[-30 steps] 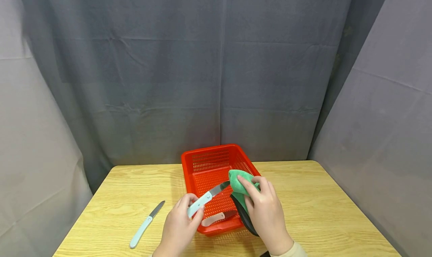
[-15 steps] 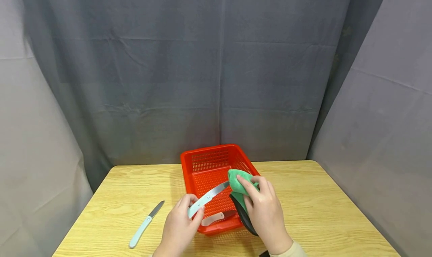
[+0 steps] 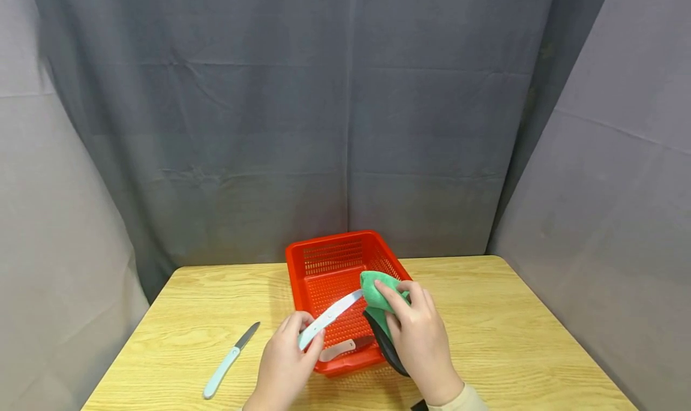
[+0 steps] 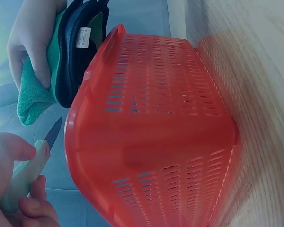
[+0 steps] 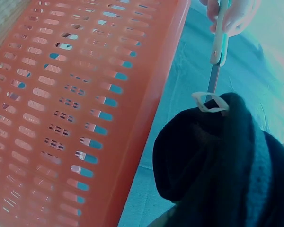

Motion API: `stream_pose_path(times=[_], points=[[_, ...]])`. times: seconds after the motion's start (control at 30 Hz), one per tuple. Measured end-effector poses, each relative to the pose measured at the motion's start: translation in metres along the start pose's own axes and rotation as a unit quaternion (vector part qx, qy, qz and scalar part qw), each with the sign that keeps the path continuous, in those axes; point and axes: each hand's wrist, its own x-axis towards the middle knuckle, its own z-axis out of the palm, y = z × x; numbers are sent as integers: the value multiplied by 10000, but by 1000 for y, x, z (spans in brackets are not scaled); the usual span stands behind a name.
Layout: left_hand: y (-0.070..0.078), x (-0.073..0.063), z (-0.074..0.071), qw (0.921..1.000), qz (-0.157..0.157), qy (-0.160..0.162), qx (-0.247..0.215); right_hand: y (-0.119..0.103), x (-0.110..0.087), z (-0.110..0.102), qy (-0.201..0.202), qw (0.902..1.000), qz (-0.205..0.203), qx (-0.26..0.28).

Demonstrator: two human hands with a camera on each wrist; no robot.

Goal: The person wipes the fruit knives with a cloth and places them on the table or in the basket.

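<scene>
My left hand (image 3: 283, 360) grips the pale blue handle of a small knife (image 3: 324, 324), its blade angled up to the right over the red basket (image 3: 332, 239). My right hand (image 3: 423, 342) pinches a folded green cloth (image 3: 376, 291) with a black side at the blade's tip. In the head view the cloth hides the tip; in the left wrist view the blade (image 4: 54, 132) shows its point apart from the cloth (image 4: 34, 101). In the right wrist view the cloth's black side (image 5: 194, 146), with a white loop, covers the tip.
A second knife, with a whitish handle (image 3: 337, 351), lies inside the basket near its front wall. Another pale blue knife (image 3: 221, 372) rests on the wooden table (image 3: 513, 339) at the left. Grey curtains (image 3: 259, 129) enclose the back and sides.
The held knife's blade catches more light than before, as if slightly turned. The whole scene has shifted a little left in view. Both hands keep their holds.
</scene>
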Motion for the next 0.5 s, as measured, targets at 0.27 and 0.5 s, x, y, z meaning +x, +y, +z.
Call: stream_pose_path(times=[0.27, 0.5], points=[[0, 1, -1, 10000, -23, 68, -17, 0, 1, -1, -22, 10000, 43, -8], [-2, 5, -3, 9999, 101, 60, 104, -1, 1, -2, -41, 10000, 80, 15]])
